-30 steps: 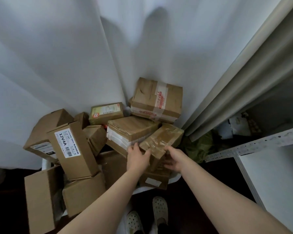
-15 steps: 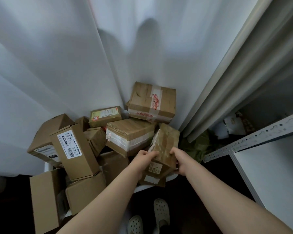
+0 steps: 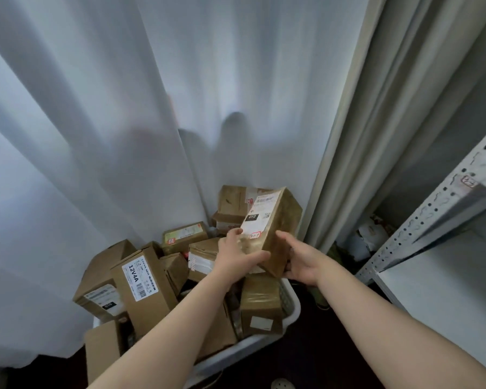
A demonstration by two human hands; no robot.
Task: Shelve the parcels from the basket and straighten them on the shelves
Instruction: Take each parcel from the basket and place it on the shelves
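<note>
- I'm looking down into a corner: pale sheer curtain [image 3: 101, 141] ahead, a heavier beige curtain [image 3: 376, 113] to its right, dark floor [image 3: 328, 349] below.
- A white basket [image 3: 291, 310] sits on that floor, heaped with brown cardboard parcels; one tall box with a 12V4A label [image 3: 141, 282] leans at the left of the pile.
- On the right, a white metal shelf unit [image 3: 432, 209] with a perforated upright and a bare white shelf board [image 3: 443, 279].
- Now the parcel [image 3: 270, 228] is up above the pile, tilted, its white shipping label facing me.
- My left hand [image 3: 236, 256] is clasped on the parcel's lower left edge, thumb across the front face; my right hand [image 3: 303, 262] cups the lower right corner from beneath, fingers spread against the cardboard.
- Compared with half a second ago, the parcel has come up out of the heap and turned: then I saw its taped brown side low among the boxes, now the label side shows and it overlaps the taped box [image 3: 233, 203] at the back.
- The view has also swung right, so more of the shelf unit shows.
- Label print is too small to read beyond a black tag.
- Clutter [image 3: 368, 234] behind the beige curtain is dim, I can't make it out.
- My arms hide the middle of the basket, and a pale shoe [image 3: 282, 384] is cut off at the bottom edge.
</note>
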